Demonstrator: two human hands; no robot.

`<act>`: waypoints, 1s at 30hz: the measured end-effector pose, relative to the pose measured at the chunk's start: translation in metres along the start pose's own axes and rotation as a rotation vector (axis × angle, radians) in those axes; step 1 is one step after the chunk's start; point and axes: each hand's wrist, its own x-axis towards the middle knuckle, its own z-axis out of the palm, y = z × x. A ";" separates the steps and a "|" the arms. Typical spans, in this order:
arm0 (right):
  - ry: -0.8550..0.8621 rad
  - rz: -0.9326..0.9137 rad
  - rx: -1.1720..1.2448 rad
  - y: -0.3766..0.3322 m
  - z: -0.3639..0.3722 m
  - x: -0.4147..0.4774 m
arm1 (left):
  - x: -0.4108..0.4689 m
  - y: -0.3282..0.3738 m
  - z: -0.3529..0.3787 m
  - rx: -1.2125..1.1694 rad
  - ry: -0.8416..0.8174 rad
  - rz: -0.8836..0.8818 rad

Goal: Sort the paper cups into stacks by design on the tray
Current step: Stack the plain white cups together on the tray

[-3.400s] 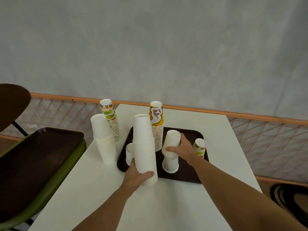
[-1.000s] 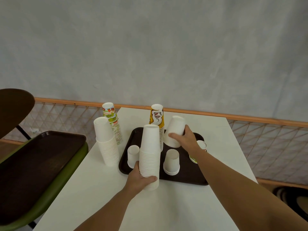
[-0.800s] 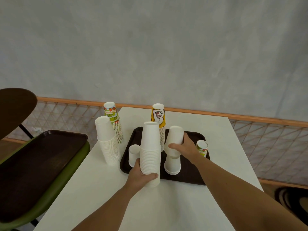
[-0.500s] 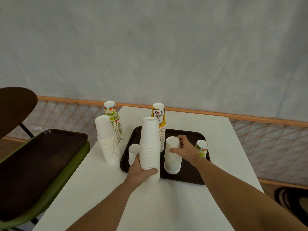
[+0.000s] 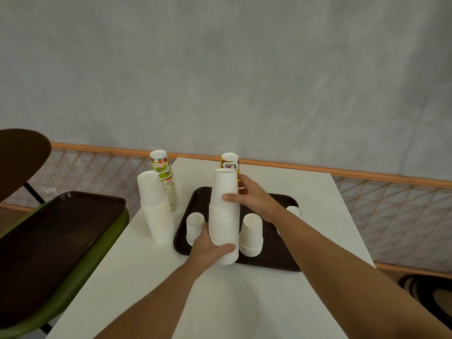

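Note:
A dark brown tray (image 5: 271, 258) lies on the white table (image 5: 220, 302). My left hand (image 5: 211, 248) grips the base of a tall stack of upside-down plain white cups (image 5: 225, 216) at the tray's front edge. My right hand (image 5: 249, 196) holds the top cup of that stack, thumb in front. On the tray stand a short white stack (image 5: 252, 234), a small white cup (image 5: 195, 227), a yellow printed stack (image 5: 230, 161) behind, and a cup (image 5: 294, 211) half hidden by my right arm.
Left of the tray on the table stand another white cup stack (image 5: 156, 209) and a fruit-print stack (image 5: 165, 178). A second dark tray (image 5: 49, 241) rests on a green chair at the left. A wire-mesh rail (image 5: 391, 206) runs behind the table.
My right hand set a white cup onto the short stack on the tray, let go, and moved left to grip the top cup of the tall stack. My left hand kept its hold.

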 end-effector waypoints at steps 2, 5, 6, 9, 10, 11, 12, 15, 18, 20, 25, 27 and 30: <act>-0.039 0.026 -0.036 0.002 0.005 0.002 | 0.001 0.001 0.000 -0.001 0.003 0.000; -0.038 0.041 -0.048 0.001 0.008 0.003 | 0.001 0.002 -0.001 -0.003 0.006 0.005; -0.033 0.041 -0.046 0.001 0.008 0.003 | 0.000 0.002 -0.001 -0.001 0.007 0.010; -0.032 0.027 -0.030 -0.003 0.007 0.002 | -0.001 0.002 -0.003 0.005 0.012 0.019; -0.029 0.020 -0.023 -0.004 0.006 0.002 | -0.001 0.002 -0.003 0.004 0.009 0.021; -0.024 0.014 -0.016 -0.005 0.006 0.002 | -0.001 0.002 -0.003 0.005 0.006 0.022; -0.017 0.009 -0.008 -0.005 0.005 0.002 | -0.002 0.001 -0.003 0.006 0.003 0.023; 0.003 -0.013 0.034 -0.008 0.002 0.001 | -0.005 0.002 -0.003 0.002 -0.011 0.022; 0.023 -0.031 0.045 -0.012 0.000 0.002 | -0.007 0.002 -0.003 0.012 -0.018 0.017; 0.044 -0.034 0.066 -0.014 -0.002 0.004 | -0.007 -0.001 -0.004 0.020 -0.019 0.010; 0.130 -0.031 0.241 -0.018 -0.008 0.008 | -0.008 -0.003 -0.005 0.047 -0.014 -0.008; 0.177 -0.032 0.346 -0.021 -0.014 0.009 | -0.008 -0.003 -0.004 0.056 -0.006 -0.014; 0.261 -0.013 0.448 -0.023 -0.025 0.008 | -0.008 -0.001 -0.004 0.067 0.001 -0.018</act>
